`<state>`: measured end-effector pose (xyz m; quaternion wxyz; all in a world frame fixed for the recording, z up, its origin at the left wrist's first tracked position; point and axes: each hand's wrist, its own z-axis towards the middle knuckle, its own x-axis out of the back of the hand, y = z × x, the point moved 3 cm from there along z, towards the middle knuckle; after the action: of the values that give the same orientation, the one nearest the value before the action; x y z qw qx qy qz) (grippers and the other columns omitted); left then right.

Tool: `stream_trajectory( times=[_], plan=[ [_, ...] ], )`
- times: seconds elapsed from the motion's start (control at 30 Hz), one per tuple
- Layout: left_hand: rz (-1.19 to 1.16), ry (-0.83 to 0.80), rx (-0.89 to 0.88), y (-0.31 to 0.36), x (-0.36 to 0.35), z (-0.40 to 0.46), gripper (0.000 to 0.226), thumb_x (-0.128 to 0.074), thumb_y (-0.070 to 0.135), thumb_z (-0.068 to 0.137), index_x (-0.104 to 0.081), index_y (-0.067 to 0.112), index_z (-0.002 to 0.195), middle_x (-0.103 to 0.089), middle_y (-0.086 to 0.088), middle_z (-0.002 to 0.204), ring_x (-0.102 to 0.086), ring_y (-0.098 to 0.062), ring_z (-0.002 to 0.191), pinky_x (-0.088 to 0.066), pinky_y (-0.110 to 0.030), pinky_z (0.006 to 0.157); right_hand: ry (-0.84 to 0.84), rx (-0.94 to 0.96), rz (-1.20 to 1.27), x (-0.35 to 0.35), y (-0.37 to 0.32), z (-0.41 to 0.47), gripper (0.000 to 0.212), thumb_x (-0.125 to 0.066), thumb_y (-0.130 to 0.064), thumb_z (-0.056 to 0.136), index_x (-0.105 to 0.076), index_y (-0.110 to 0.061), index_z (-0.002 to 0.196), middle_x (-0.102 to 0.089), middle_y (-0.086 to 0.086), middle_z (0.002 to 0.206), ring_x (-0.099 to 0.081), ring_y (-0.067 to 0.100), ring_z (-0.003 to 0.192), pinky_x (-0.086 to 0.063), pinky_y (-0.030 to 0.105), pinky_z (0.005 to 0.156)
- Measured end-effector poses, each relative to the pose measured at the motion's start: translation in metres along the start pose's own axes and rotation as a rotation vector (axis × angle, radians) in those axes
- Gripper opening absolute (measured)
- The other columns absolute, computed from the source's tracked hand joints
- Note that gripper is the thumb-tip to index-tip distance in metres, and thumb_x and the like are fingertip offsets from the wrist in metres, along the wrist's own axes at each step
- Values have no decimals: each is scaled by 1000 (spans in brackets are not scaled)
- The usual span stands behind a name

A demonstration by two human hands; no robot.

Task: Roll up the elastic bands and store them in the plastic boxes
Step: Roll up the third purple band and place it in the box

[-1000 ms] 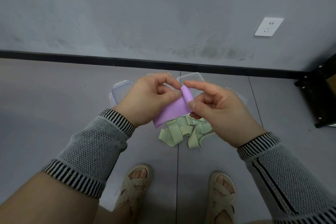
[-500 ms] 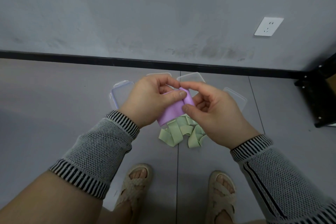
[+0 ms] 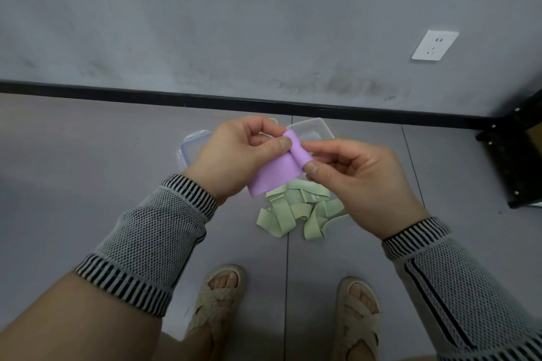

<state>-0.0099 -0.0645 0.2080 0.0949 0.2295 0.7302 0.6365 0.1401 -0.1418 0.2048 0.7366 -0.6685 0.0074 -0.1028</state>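
Above the heap of green elastic bands (image 3: pixel 296 214) on the floor (image 3: pixel 88 173), a person holds a purple elastic band (image 3: pixel 278 173) up in the air with both hands. The left hand (image 3: pixel 237 161) has its thumb and curled fingers pinching the band just left of the rolled end, and the right hand (image 3: pixel 360 182) pinches that roll between thumb and forefinger, so both hands are clamped on the same band. I take the split to be deliberate: one hand winds the roll while the other keeps the flat tail taut, so the turns come out tight and even. The loose tail hangs down toward the green heap without, as far as I can see, touching it. Beyond the heap, toward the wall, lie the clear plastic boxes: one lid or box (image 3: pixel 190 149) shows past the left hand, another (image 3: pixel 313 129) just past the roll; whether they are open I cannot tell. Only a short stretch looks rolled, so most of the winding seems to lie ahead. Around the heap the floor gives free room on the left, while a black metal frame (image 3: pixel 516 155) stands well off to the right, and the sandalled feet (image 3: pixel 217 302) sit on the near side.
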Motion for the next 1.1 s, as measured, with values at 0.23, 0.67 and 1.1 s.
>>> stream_trajectory(
  times=[0.23,0.67,1.1],
  plan=[
    [10,61,-32,1,-8,0,8,-72,16,80,-66,11,80,-73,-8,73,-65,-11,64,-55,-27,64,0,-4,-87,-1,1,0,28,-71,-3,79,-70,-24,98,-72,4,82,-65,10,73,-55,22,75],
    [-53,93,-49,0,-6,3,11,-67,9,82,-60,9,73,-67,-14,79,-58,-16,72,-49,-24,67,9,-43,-3,-2,-1,1,26,-67,0,81,-71,-15,102,-74,1,86,-69,11,76,-55,22,74],
    [-5,78,-43,-1,-9,2,9,-69,18,83,-67,10,87,-73,-11,79,-65,-15,70,-53,-32,68,23,-73,19,-8,1,3,33,-65,4,83,-69,-23,103,-73,10,88,-70,21,82,-58,34,79]
  ],
)
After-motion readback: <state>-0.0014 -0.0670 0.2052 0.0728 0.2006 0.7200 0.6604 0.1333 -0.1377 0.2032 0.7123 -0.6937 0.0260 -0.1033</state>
